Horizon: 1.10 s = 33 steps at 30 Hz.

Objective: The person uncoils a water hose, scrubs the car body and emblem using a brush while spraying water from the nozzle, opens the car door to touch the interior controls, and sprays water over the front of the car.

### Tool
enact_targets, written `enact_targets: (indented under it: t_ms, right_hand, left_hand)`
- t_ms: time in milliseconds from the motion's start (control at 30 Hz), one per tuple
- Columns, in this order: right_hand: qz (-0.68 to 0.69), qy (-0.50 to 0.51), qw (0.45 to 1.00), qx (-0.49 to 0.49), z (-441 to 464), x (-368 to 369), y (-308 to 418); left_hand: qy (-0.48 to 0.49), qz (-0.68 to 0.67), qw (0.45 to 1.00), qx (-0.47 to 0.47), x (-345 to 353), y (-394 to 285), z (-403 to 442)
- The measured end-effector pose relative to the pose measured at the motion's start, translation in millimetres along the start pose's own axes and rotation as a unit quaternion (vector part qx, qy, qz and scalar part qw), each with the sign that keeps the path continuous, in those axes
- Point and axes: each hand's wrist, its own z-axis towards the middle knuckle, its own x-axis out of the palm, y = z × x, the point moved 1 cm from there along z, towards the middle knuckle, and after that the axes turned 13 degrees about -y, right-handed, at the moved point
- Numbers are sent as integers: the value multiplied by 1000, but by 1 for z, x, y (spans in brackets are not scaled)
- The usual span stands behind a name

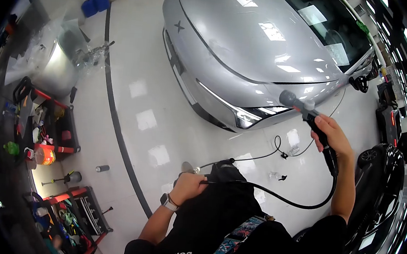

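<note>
My right hand (334,134) is closed round the black grip of a hose-fed handheld gun (306,110) with a wide round nozzle. The nozzle points up and left, in front of the silver car's headlight (249,117) in this view. I cannot tell whether anything comes out of it. From the grip's lower end a black hose (293,204) loops down and left across my front. My left hand (189,187), with a watch on its wrist, is closed on that hose near my waist.
The silver car (235,42) stands ahead. A thin cable (259,156) lies on the floor near its front corner. To the left are tool carts (67,221), a small cylinder (102,168), plastic sheeting (86,56) and blue jugs (94,4). A dark car (377,190) is at right.
</note>
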Motion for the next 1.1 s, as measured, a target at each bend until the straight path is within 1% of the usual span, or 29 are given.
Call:
enact_targets:
  t_ms: [67,133,200,233,267,333,367,400,467,567,600,667,700,733,800,833,867,933,967,1000,1067,1100]
  right_hand:
    - [-31,21,999,38,-4,1,-13]
    - [-24,4,998,52,-7,-5,-28]
    - [-22,-124,991,44,-16,-12,-42]
    - [-24,-137,989,46,-22,-15,-50]
    - [-23,-140,989,51,-30,-15,-56]
    - [4,-94,992,88,-45,-14,-67]
    - [13,-107,990,93,-49,-22,-80]
    - [10,-137,986,97,-52,-32,-93]
    - [-5,-246,967,66,-55,-45,-121]
    - [35,-262,962,63,-72,-48,-148]
    - [61,-224,970,72,-81,-46,-153]
    - [120,-129,981,87,-92,-48,-176]
    - [140,-126,978,93,-98,-50,-184]
    - [151,-125,976,97,-99,-55,-199]
    - [145,-222,961,82,-98,-66,-233]
    - [150,-248,954,76,-101,-69,-243]
    - [158,-248,952,81,-106,-70,-252]
    - [174,-193,960,101,-117,-71,-273]
    - [202,-140,964,104,-124,-73,-281]
    - [212,-137,961,117,-135,-75,-295]
    - [245,-154,949,122,-134,-84,-317]
    - [236,-199,942,133,-130,-85,-334]
  left_hand:
    - [-26,-11,1000,6,1,1,-1]
    - [-16,-13,1000,-5,0,1,0]
    - [-4,-13,1000,-13,1,3,0]
    - [-2,-5,1000,-11,3,3,1]
    - [-1,3,1000,-8,6,4,0]
    - [4,-7,1000,-15,13,4,0]
    - [4,-14,1000,-25,16,2,0]
    - [10,-12,1000,-23,20,-2,0]
    - [9,-6,1000,4,26,-14,2]
    - [16,25,999,12,34,-35,3]
    - [21,34,999,16,35,-39,3]
    - [-2,28,1000,12,38,-50,2]
    - [5,36,999,14,41,-55,1]
    - [8,47,999,15,45,-60,-1]
    - [21,65,998,16,52,-71,-10]
    - [20,70,997,16,58,-78,-14]
    - [19,74,997,17,62,-85,-18]
    - [23,87,996,10,68,-103,-25]
    - [21,93,995,1,71,-111,-30]
    - [35,100,994,-3,75,-121,-42]
    - [2,109,994,-28,86,-134,-55]
    - [8,129,991,-37,90,-142,-61]
